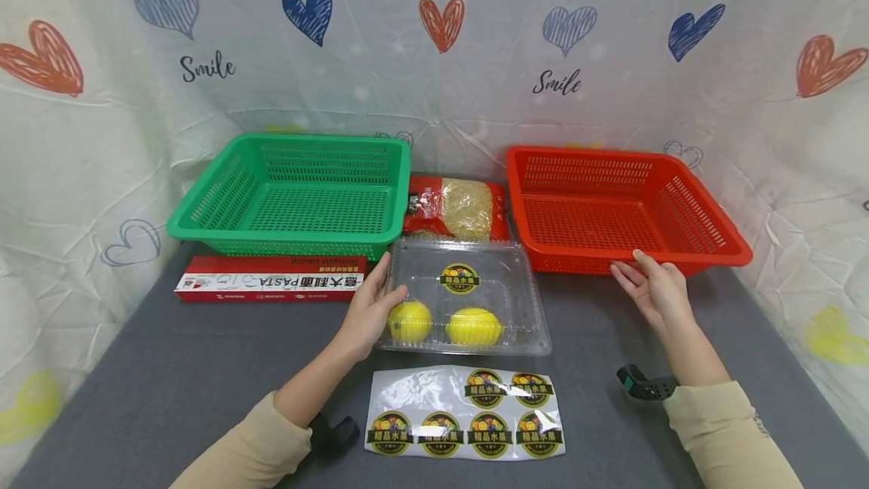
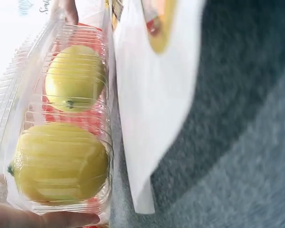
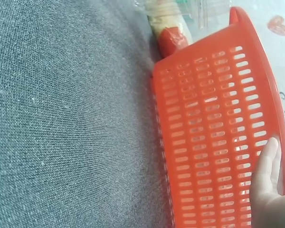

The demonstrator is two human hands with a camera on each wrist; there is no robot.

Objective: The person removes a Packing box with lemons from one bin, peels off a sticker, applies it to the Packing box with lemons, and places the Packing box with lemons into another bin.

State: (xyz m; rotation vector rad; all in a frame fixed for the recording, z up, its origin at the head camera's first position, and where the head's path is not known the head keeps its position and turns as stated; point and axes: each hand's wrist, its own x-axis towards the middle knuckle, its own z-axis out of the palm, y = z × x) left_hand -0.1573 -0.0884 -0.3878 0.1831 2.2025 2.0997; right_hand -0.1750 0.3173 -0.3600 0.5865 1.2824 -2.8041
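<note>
A clear plastic clamshell box (image 1: 498, 308) holding two lemons (image 2: 61, 161) lies on the table, a round fruit sticker (image 1: 459, 278) on its lid. My left hand (image 1: 370, 312) touches the box's left side, fingers fairly straight, thumb reaching over the lid edge. Over at the right, my right hand (image 1: 660, 293) holds the front rim of a red basket (image 3: 204, 133), thumb on top and fingers below against the outer wall. In front of the box lies a white sheet of fruit stickers (image 1: 424, 391) with several labels left on it.
A green basket (image 1: 292, 240) stands at the back left, with a red and white pasta box (image 1: 271, 289) before it. Between the baskets lies a red packet of noodles (image 1: 465, 206). A white curtain (image 1: 380, 81) printed with hearts hangs behind.
</note>
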